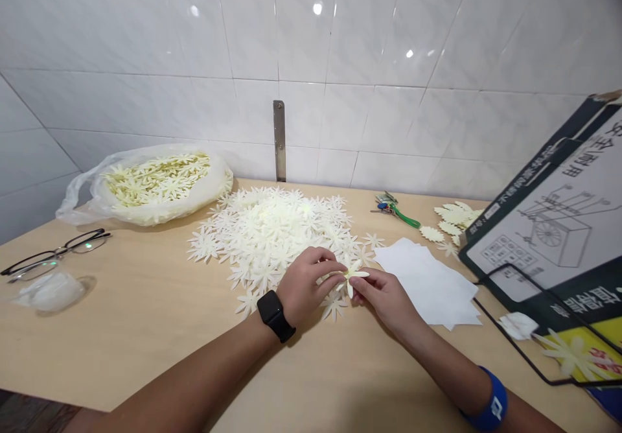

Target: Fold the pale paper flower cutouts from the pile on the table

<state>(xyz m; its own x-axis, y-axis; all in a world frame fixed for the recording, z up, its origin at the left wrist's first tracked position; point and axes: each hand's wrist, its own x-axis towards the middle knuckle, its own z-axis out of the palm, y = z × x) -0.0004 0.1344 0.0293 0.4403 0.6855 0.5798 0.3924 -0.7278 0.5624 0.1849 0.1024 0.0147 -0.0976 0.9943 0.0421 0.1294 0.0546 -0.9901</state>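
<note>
A pale yellow-white flower cutout [354,275] with long narrow petals is pinched between my two hands above the table. My left hand [311,279], with a black watch on its wrist, grips the petals on the left side, its fingers closed. On the right side, thumb and fingers of my right hand [383,293] close on another petal. Just behind my hands lies a wide heap of similar flower cutouts [276,225]. One loose cutout [334,304] rests on the table below the held one.
At the back left, a plastic bag [184,206] holds more cutouts. Glasses [58,251] and a crumpled clear bag [51,292] lie at left. White sheets [422,277], keys with a green strap [396,209] and leaf-shaped pieces [454,216] sit right, beside a leaning printed box [558,225].
</note>
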